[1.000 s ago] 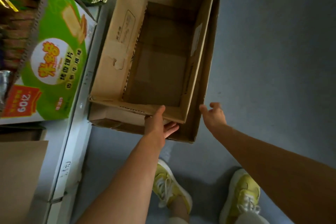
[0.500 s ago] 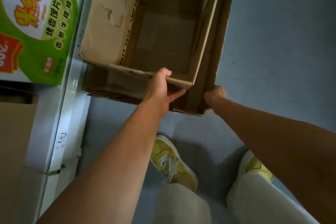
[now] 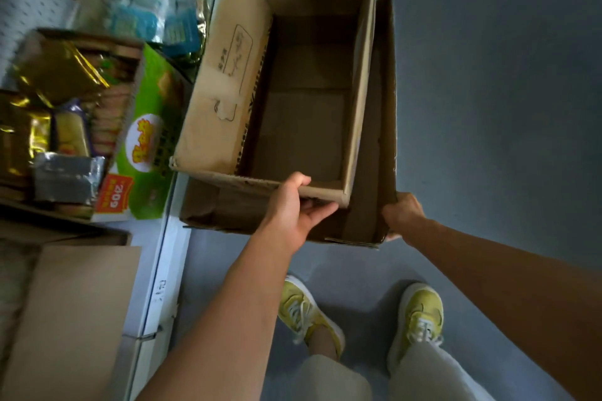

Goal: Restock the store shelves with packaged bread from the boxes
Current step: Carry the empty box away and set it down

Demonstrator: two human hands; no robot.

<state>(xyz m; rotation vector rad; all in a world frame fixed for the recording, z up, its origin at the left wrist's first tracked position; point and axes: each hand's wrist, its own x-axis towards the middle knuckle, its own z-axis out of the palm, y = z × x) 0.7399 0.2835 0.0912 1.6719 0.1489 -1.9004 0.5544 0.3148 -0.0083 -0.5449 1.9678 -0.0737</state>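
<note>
1. evidently the left hand [image 3: 290,205] gripped the empty inner box [image 3: 293,101]'s near rim; the right hand [image 3: 402,215] clutched the outer box [image 3: 386,127]'s near right corner.
2. no bread remained inside; packaged goods [image 3: 65,127] sat left.
3. nested loosely, the boxes could slip apart.

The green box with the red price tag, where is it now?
The green box is on the left of the head view, on the shelf, between gold snack packs and the empty cardboard box.

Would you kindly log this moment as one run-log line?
left hand: grips inner box near rim | right hand: grips outer box corner | inner box: empty | bread: none in boxes
</note>
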